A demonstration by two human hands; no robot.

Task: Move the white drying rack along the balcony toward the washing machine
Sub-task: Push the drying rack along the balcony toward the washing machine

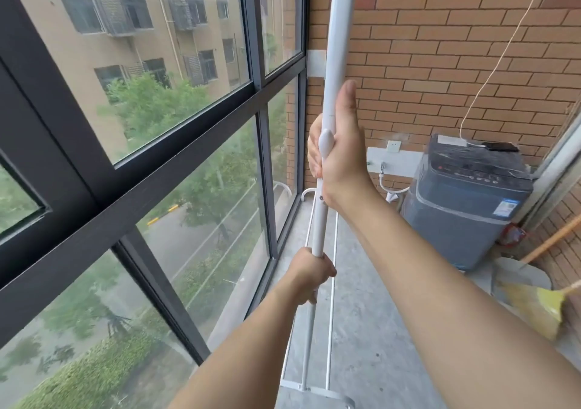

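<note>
Head cam, looking down the balcony: both hands are on the upright pole of the white drying rack (333, 47), stacked one above the other. The right hand (338, 154) is up high with its fingers closed around the pole, thumb pointing up along it, right where a little plastic clip sits. The left hand (309, 275) is lower down, also wrapped tight around the same pole. I'd say the split grip is there so the tall thing doesn't tip while it gets shifted: top hand steers, bottom hand takes the weight.

The rack's thin lower rails and base run along the concrete floor (361, 330) just beside the window (157, 94), so it's hugging the glass side. The washing machine (465, 201) sits against the brick wall (440, 47) at the far end, still well apart from the rack's pole. There's a broom (540, 301) leaning on the right, which looks like something to steer around.
</note>
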